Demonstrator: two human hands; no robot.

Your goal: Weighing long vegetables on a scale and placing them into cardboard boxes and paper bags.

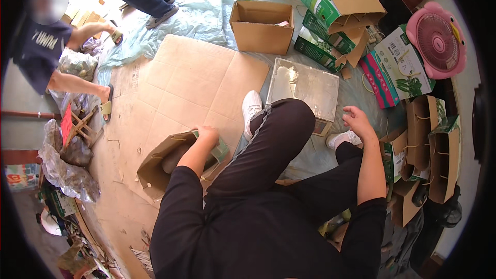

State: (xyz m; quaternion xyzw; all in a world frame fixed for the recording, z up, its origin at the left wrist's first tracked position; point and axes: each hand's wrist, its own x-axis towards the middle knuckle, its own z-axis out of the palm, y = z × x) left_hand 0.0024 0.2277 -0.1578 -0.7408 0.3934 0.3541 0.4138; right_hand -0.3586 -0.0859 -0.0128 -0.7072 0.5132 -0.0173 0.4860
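An open cardboard carton [150, 171] with a green printed flap stands on the floor to the left of my legs. My left hand [207, 135] is closed over its upper edge. A rounded brownish thing [173, 161] shows inside, too shaded to name. Above my right shin, my right hand [357, 122] hangs in the air with fingers loosely bent and apart, nothing in it. A white-grey foam-like box [304, 83] sits between my feet, nearest to that hand.
A flattened cardboard sheet [191, 77] covers the floor ahead. Beyond it are a brown box [262, 33] and green cartons [330, 2]. At the right are a pink fan [438, 41] and open paper carriers [443, 160]. Two people are at the far left, near plastic bags [67, 168].
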